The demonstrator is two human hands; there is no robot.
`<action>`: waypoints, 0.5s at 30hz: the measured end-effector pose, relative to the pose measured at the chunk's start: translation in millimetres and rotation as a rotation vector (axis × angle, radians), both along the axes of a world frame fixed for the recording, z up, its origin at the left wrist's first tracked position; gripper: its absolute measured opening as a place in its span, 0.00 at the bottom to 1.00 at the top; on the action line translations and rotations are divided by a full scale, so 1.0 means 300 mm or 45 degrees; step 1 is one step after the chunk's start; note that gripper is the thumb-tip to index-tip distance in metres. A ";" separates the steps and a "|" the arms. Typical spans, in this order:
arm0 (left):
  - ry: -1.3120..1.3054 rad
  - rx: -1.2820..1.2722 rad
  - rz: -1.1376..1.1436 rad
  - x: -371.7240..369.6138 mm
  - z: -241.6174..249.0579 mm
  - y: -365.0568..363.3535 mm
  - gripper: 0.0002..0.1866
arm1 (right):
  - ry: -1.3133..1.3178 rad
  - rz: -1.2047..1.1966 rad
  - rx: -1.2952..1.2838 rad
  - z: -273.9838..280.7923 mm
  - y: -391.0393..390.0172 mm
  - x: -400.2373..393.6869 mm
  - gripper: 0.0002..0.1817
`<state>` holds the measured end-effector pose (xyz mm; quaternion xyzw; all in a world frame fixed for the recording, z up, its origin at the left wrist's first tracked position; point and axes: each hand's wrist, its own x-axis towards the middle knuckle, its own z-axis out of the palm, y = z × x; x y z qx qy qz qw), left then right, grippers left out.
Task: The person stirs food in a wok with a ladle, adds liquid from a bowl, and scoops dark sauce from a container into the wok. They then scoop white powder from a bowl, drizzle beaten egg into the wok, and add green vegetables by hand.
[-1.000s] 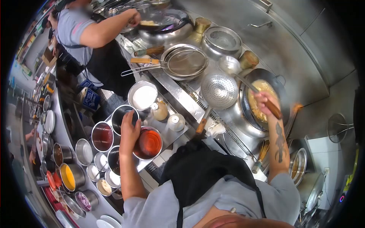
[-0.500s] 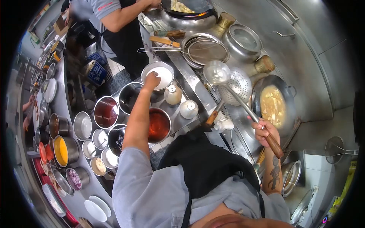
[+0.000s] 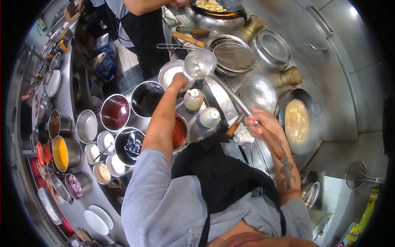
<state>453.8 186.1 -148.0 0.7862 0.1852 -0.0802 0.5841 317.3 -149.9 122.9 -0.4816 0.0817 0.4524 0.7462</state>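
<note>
My right hand (image 3: 263,124) is wrapped round the brown-handled end of a metal ladle (image 3: 230,92). The ladle's bowl overlaps the right edge of a steel bowl of white stuff (image 3: 169,76). Over that bowl is my left hand (image 3: 180,80), its fingers hidden. Two squat bottles, one beige (image 3: 193,100) and one white (image 3: 210,117), stand nearby. To the right a dark wok (image 3: 311,119) holds yellowish food in liquid (image 3: 296,119). A perforated skimmer (image 3: 258,94) lies between the wok and the bottles.
Pots of red liquid (image 3: 115,111), dark liquid (image 3: 147,99) and orange sauce (image 3: 61,153) stand at left. Sieves (image 3: 234,57) rest at the upper middle. Another person (image 3: 142,37) stands at the top beside a wok over flame (image 3: 216,15).
My right hand has moved left with the ladle, whose bowl went from beside the skimmer to the white bowl's edge. My left hand has shifted slightly right within that bowl. The view has shifted.
</note>
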 end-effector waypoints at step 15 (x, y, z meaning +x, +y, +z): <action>-0.238 0.424 -0.203 0.066 -0.108 0.020 0.04 | -0.393 0.200 -0.346 -0.072 0.078 -0.006 0.21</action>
